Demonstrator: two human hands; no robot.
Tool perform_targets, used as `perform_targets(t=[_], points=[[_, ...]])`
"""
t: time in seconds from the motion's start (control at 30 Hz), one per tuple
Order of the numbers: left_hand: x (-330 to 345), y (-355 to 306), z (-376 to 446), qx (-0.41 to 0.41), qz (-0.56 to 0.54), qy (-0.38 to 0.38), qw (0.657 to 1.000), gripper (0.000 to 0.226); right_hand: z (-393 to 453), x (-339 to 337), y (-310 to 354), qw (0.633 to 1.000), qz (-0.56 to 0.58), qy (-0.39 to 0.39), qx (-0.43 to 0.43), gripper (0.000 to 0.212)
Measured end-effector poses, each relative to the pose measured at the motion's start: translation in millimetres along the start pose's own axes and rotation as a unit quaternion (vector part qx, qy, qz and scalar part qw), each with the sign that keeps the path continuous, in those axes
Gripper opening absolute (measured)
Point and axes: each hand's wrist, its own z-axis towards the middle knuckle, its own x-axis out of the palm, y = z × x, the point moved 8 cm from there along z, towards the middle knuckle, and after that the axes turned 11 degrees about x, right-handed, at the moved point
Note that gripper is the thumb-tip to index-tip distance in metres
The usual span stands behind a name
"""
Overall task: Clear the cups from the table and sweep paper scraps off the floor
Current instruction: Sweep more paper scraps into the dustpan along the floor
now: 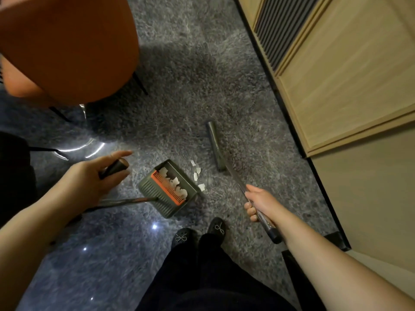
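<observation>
A grey-green dustpan (167,189) with an orange comb strip stands on the dark speckled floor, with several white paper scraps (179,187) inside it. More paper scraps (197,175) lie on the floor just right of its mouth. My left hand (96,173) grips the top of the dustpan's long handle (114,167), index finger stretched out. My right hand (260,203) grips the broom's metal handle (265,221). The broom head (216,145) rests on the floor, right of the scraps.
An orange chair (67,48) with thin black legs stands at the upper left. A light wooden cabinet (348,75) with a slatted vent fills the upper right. My black shoes (199,234) are just below the dustpan. A dark object sits at the left edge.
</observation>
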Motion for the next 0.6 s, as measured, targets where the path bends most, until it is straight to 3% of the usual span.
perform_targets(t=[0.17, 0.3, 0.6], points=[[7, 27, 26, 0.001, 0.054, 0.066, 0.996, 0.051, 17, 5, 19, 0.999, -0.032, -0.037, 0.024, 0.045], [9, 42, 44, -0.01, 0.047, 0.084, 0.995, 0.045, 26, 20, 14, 0.998, -0.001, -0.021, 0.057, 0.046], [13, 53, 35, 0.002, 0.046, 0.105, 0.993, 0.051, 22, 91, -43, 0.994, -0.094, 0.013, 0.056, 0.039]])
